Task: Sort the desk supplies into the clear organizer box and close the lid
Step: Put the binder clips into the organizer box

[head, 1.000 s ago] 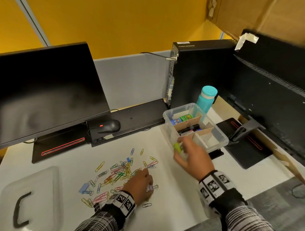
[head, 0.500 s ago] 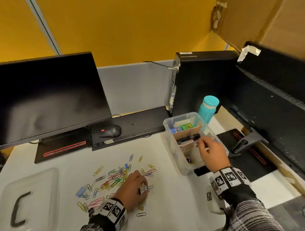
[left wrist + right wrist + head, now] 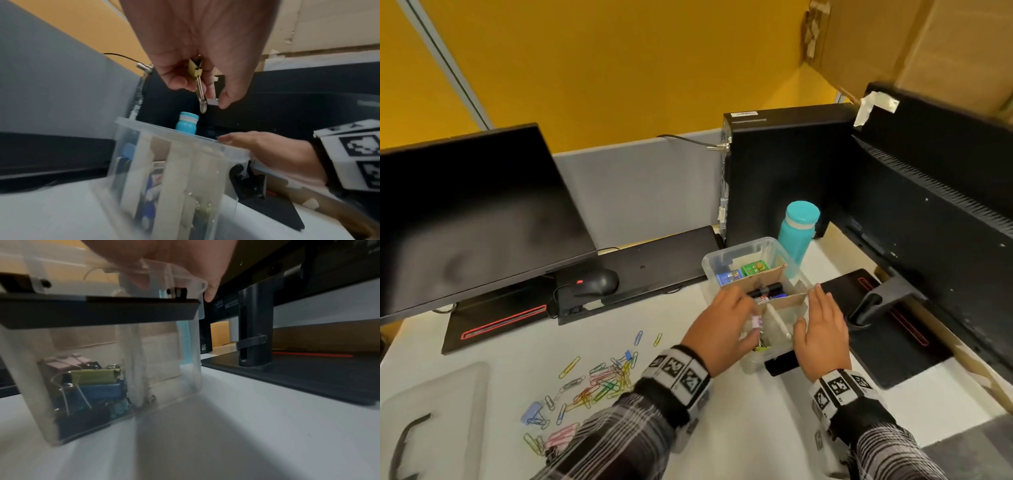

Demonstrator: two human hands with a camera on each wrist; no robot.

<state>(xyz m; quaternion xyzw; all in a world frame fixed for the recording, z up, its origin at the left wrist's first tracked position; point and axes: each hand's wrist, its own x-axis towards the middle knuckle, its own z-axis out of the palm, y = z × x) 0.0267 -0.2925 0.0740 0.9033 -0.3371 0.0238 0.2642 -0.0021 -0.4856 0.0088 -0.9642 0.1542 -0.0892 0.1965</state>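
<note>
two hands at the box just now; my left hand [image 3: 722, 325] hangs over the near end of the clear organizer box [image 3: 743, 251], fingers curled down and pinching binder clips; from the left wrist a yellow binder clip [image 3: 195, 69] sits between thumb and fingers [image 3: 176, 81], its wire handle pointing down toward the box rim [image 3: 164, 129], above it and not touching; a pale pink clip [image 3: 517, 322] shows at my fingertips in the head view; my right hand [image 3: 822, 329] lies against the right side of the box with fingers straight and close together, palm on the wall and fingertips up at the rim, holding nothing; from the right wrist, fingers [image 3: 211, 288] press the clear rim just above the black latch [image 3: 98, 309]; the box stands on the white desk [image 3: 756, 428], between my two hands, cardboard dividers [image 3: 787, 301] splitting it into compartments; the near left compartment holds pink, yellow and blue binder clips [image 3: 92, 378]; a black marker [image 3: 765, 291] lies in the middle one, small green and blue boxes [image 3: 743, 272] in the far one; loose coloured paper clips [image 3: 599, 380] are scattered on the desk well left of the box, under my left forearm; the clear lid [image 3: 431, 421] with its black handle lies flat at the far left, well apart from the box; a teal bottle [image 3: 796, 236] stands just behind the box.
</note>
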